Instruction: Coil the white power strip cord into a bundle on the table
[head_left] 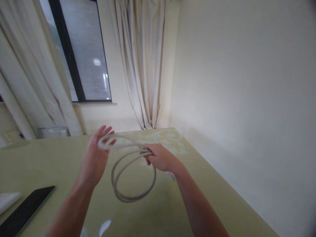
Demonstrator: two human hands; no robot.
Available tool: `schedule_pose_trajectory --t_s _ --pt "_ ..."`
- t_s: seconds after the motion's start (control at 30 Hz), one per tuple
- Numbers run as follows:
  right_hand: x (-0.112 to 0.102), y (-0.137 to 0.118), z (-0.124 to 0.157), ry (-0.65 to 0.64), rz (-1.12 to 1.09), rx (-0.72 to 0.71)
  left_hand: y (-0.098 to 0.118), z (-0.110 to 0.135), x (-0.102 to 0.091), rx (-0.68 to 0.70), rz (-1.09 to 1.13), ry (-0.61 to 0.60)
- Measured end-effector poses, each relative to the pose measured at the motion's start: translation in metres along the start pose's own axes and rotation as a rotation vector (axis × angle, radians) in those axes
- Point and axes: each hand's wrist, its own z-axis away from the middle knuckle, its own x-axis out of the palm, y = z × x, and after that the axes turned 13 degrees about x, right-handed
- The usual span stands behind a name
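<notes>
A pale grey cable (133, 198) hangs in loose coils above the table. My right hand (160, 157) is closed round the gathered strands at the top right of the coils. On the other side, my left hand (97, 154) has its fingers apart, with one loop of the cable lying across the palm side near the thumb. The left fingers are not wrapped round that loop. Both hands are held over the table, and the cable ends cannot be made out.
The green patterned tabletop (197, 204) meets a bare wall (247, 82) on the right. A dark flat tablet-like object (27, 210) and a white object (8, 200) lie at the lower left. Curtains (145, 65) and a window (86, 49) stand behind.
</notes>
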Motion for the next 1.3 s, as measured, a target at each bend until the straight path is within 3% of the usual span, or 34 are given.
schedule_pose_trajectory --t_s 0.07,0.23,0.33,0.53,0.73,0.83,0.97,1.07,1.2,1.3 --pt "0.0 -0.007 0.006 -0.011 0.212 0.01 0.01 -0.001 -0.003 0.05 -0.045 -0.116" --pt "0.003 -0.02 0.011 0.132 0.513 0.119 0.033 0.009 -0.017 0.005 -0.625 -0.818" --pt "0.006 -0.026 0.015 0.15 0.666 0.084 0.038 0.021 -0.004 0.105 -0.676 -0.925" --pt "0.02 -0.031 0.02 0.162 0.685 -0.03 0.029 0.034 0.015 -0.042 -0.479 -0.758" --pt "0.017 -0.023 0.012 0.221 0.537 0.03 -0.001 0.039 0.028 -0.104 -0.64 -0.938" --pt "0.001 -0.015 0.011 0.261 0.371 0.063 -0.01 0.037 0.039 -0.19 -0.581 -0.91" --pt "-0.017 -0.002 0.009 0.134 0.044 -0.085 -0.01 0.029 0.034 -0.228 -0.49 -0.794" --pt "-0.02 0.005 0.005 0.103 -0.039 -0.174 -0.007 0.021 0.021 -0.235 -0.459 -0.632" --pt "-0.017 0.008 -0.001 0.147 -0.067 -0.149 -0.001 0.017 0.014 -0.27 -0.335 -0.359" --pt "-0.016 0.01 -0.004 0.128 -0.072 -0.096 0.002 0.018 0.02 -0.278 -0.257 -0.269"
